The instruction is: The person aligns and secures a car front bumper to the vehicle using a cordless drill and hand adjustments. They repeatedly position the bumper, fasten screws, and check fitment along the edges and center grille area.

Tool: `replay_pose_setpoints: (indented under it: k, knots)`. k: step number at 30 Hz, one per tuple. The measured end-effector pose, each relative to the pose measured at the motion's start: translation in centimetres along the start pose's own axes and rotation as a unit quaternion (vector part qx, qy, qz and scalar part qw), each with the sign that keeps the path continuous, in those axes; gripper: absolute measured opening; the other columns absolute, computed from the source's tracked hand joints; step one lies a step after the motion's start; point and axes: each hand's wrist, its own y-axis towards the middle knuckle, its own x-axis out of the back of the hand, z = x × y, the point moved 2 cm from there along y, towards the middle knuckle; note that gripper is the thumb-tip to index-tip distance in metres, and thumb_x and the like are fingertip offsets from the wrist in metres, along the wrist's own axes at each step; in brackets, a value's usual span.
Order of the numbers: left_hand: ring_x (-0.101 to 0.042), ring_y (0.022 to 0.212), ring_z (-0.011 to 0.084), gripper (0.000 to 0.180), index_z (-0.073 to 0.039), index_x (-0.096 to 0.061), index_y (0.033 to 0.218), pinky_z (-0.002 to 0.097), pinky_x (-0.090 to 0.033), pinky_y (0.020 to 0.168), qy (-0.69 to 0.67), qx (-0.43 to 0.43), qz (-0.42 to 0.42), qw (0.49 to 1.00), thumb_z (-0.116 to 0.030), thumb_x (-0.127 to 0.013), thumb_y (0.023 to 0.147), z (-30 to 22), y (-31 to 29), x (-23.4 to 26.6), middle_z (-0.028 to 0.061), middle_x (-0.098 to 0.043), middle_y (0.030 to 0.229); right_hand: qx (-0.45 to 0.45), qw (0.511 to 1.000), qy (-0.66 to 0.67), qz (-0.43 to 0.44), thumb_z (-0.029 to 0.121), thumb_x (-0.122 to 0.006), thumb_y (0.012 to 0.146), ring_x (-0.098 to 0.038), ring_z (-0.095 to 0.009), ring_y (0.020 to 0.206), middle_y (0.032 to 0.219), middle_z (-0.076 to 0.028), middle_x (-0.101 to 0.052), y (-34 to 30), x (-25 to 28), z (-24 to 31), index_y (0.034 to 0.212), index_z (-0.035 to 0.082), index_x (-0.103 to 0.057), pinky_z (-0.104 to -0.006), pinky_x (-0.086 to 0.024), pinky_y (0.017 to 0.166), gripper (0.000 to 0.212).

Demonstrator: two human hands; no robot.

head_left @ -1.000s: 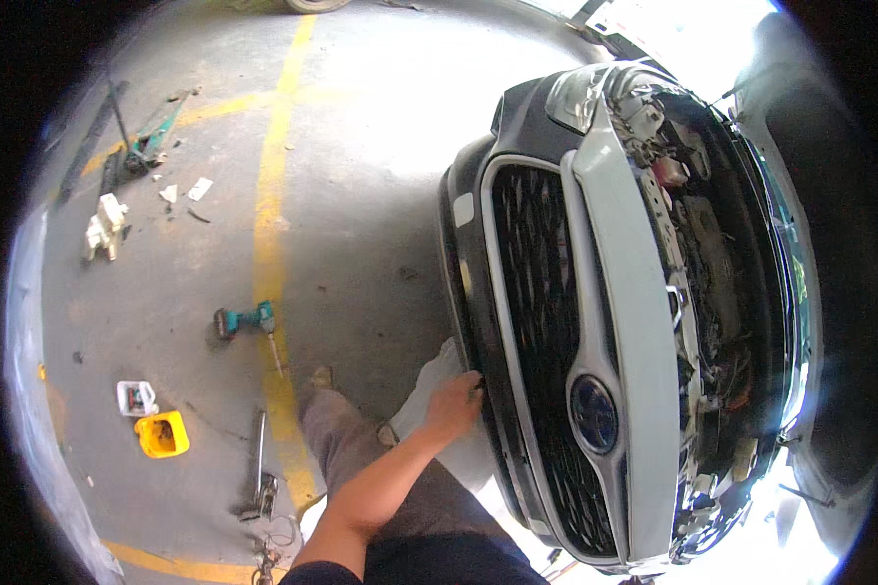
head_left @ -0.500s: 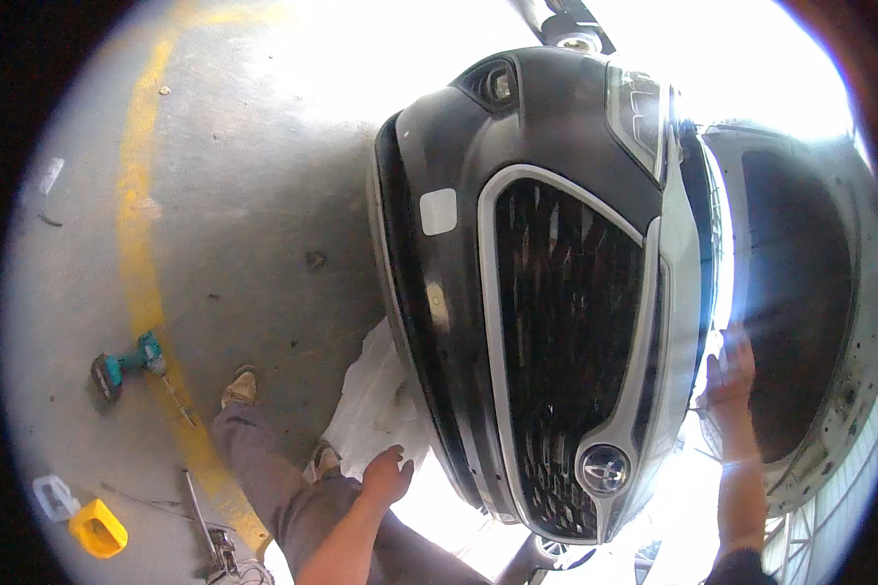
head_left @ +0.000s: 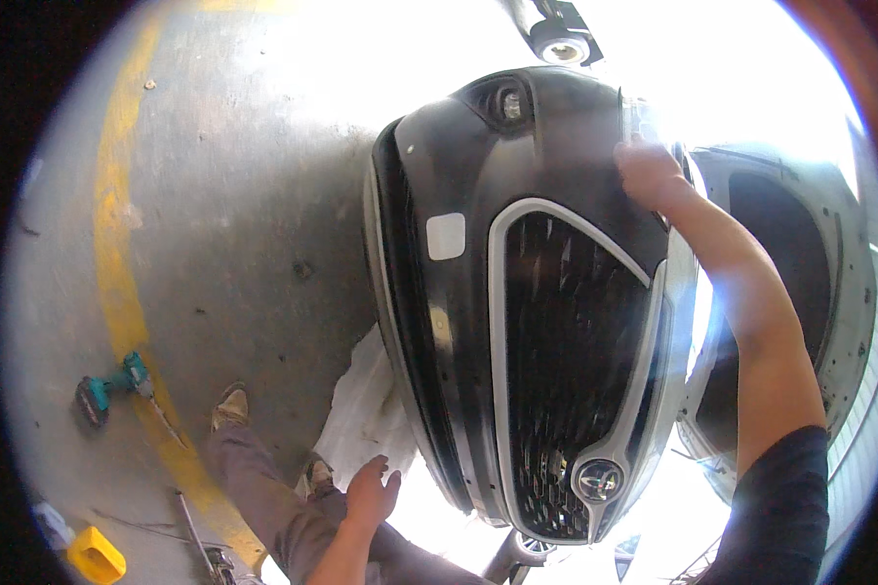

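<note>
The front of a car stands before me, with a dark bumper [head_left: 576, 146], a black grille [head_left: 576, 351] in a silver frame and a round badge [head_left: 597, 480]. My right hand [head_left: 651, 175] is at the far headlight [head_left: 637, 119], by the bumper's upper edge. Its fingers are curled, and glare hides what they may hold. Lower down, my left hand [head_left: 369, 495] hangs over my trouser leg, apart from the car. It is empty, its fingers loosely bent and spread.
A teal cordless drill [head_left: 117, 385] with a long bit lies on the floor by a yellow line [head_left: 117, 263]. Near it are a yellow container [head_left: 96, 556] and a metal tool [head_left: 197, 536]. A white sheet [head_left: 366, 405] lies under the bumper. The raised hood [head_left: 800, 224] is at right.
My right hand has moved from the hood's edge to the far headlight, the arm now reaching across the car's front. My left hand has shifted slightly left and down.
</note>
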Motion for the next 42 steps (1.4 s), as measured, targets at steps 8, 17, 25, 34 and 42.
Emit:
replay_pose_setpoints:
  k: [8,17,25,34,42]
  knots:
    - [-0.066,0.111,0.0359,0.045,-0.001,-0.062,0.129,0.0461,-0.051,0.097,0.114,0.015,-0.052,0.992,-0.026,-0.069,0.091,-0.9,-0.7,3.5,0.0185,-0.071,0.117,0.157,0.824,0.489,-0.239,0.016,-0.07,0.073,-0.061,-0.032,0.078,0.078,-0.011,-0.061,-21.1,-5.2,8.4,0.072,0.01,-0.064,-0.0487,-0.046,0.074,0.008]
    - [-0.068,0.104,0.0378,0.033,0.001,-0.067,0.117,0.0447,-0.052,0.091,0.259,-0.266,0.087,0.924,-0.02,-0.068,0.091,-15.7,-7.7,-5.5,0.0199,-0.071,0.108,-0.367,0.561,0.733,0.118,0.025,-0.063,0.094,-0.064,-0.043,0.1,0.109,-0.024,-0.066,-62.2,-23.2,23.5,0.107,0.0,-0.067,-0.0507,-0.051,0.086,0.029]
    - [-0.063,0.106,0.0373,0.028,-0.003,-0.065,0.117,0.0467,-0.049,0.096,0.326,-0.676,0.23,0.62,-0.006,-0.064,0.09,-27.3,-17.7,-29.8,0.0162,-0.068,0.113,-0.646,-0.362,0.672,0.021,0.034,-0.053,0.102,-0.06,-0.025,0.082,0.109,-0.012,-0.065,-83.3,-37.3,52.0,0.125,0.002,-0.06,-0.0407,-0.053,0.086,0.04]
    - [-0.047,0.134,0.0406,0.053,-0.003,-0.055,0.135,0.0512,-0.037,0.112,0.483,-0.706,0.161,0.493,-0.024,-0.07,0.089,-20.8,-21.4,-59.1,0.0213,-0.052,0.142,-0.505,-0.596,0.596,-0.185,0.048,-0.039,0.105,-0.056,-0.027,0.109,0.145,-0.017,-0.049,-86.5,-56.3,60.8,0.156,0.001,-0.034,-0.0479,-0.039,0.113,0.069]
    - [-0.056,0.127,0.032,0.079,-0.01,-0.056,0.139,0.0486,-0.041,0.107,0.671,-0.618,0.091,0.399,-0.06,-0.073,0.081,-18.0,-22.0,-69.1,0.0124,-0.061,0.137,-0.437,-0.705,0.508,-0.232,0.048,-0.046,0.098,-0.054,-0.03,0.126,0.137,-0.015,-0.058,-81.5,-61.7,57.8,0.142,-0.003,-0.047,-0.0486,-0.033,0.112,0.068]
